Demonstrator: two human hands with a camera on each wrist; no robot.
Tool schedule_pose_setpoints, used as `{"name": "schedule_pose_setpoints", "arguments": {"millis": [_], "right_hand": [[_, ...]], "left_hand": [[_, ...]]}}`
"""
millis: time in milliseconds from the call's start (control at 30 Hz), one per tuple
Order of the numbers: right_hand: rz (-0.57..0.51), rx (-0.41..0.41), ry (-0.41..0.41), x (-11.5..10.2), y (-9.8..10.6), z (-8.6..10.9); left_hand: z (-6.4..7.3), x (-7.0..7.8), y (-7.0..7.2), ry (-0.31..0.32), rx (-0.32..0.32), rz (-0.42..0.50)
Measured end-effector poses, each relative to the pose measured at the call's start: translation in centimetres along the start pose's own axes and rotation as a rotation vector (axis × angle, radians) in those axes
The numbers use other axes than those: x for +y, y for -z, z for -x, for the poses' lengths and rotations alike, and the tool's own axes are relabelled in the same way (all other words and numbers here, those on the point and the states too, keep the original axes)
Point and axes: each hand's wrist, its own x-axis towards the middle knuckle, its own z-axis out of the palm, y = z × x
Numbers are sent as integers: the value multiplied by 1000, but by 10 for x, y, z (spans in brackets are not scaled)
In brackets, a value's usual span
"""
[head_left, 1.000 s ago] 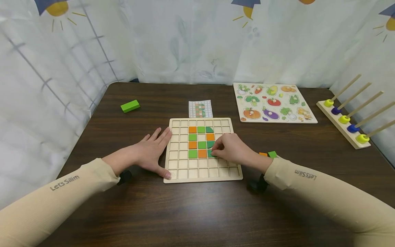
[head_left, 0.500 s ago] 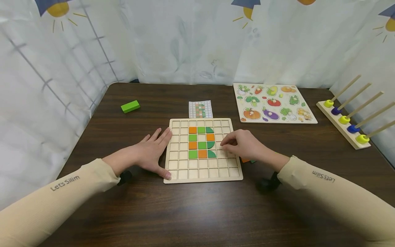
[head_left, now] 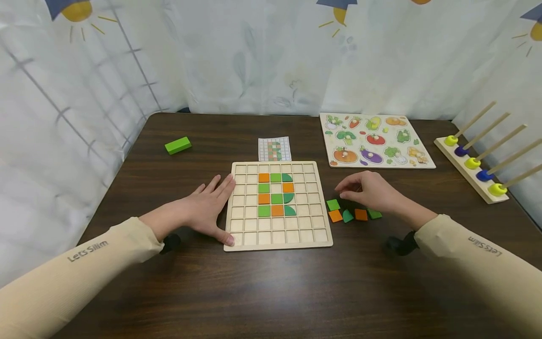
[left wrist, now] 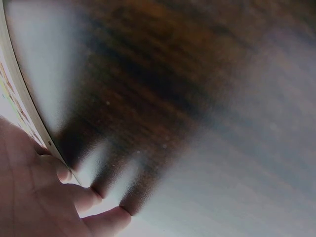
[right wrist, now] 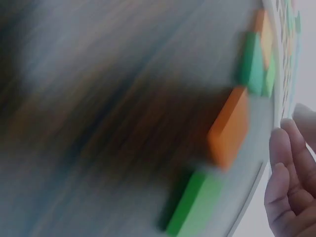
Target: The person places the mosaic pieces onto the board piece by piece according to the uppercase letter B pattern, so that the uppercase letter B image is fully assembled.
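A square wooden grid board (head_left: 277, 238) lies in the middle of the table, bearing orange, light green and dark green tiles in its central cells. My left hand (head_left: 203, 209) rests with spread fingers along the board's left edge; the left wrist view shows its fingertips (left wrist: 109, 220) beside the rim. To the right of the board, my right hand (head_left: 370, 192) hovers with loosely bent fingers and holds nothing. Below it lie loose tiles: a light green square (head_left: 333, 205), an orange square (head_left: 335, 216), a dark green piece (head_left: 347, 216), another orange square (right wrist: 231, 129) and another green square (head_left: 374, 213).
A small printed pattern card (head_left: 275, 149) lies just behind the board. At the back right is a vegetable puzzle board (head_left: 360, 163), with a peg stand (head_left: 482, 181) of yellow and blue rings beyond it. A green block (head_left: 178, 145) sits at the back left.
My right hand has left the dark green tile in the lowest filled row and moved right, off the board, uncovering the loose tiles. The left hand has stayed in place.
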Motion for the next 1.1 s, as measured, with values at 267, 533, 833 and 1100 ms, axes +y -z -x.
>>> {"name": "schedule_pose_setpoints", "arguments": {"millis": [267,533,833,1100], "right_hand": [[52,-90,32,20,9,18],[95,-122,61,30,14,29],[155,-120,81,32,7,30],[134,-67,45,27,6,30]], "left_hand": [[1,0,1,-2,1,3],[2,0,2,-3,4,-5],[2,1,2,-6,5,-2],[1,0,1,-5,1,7]]}}
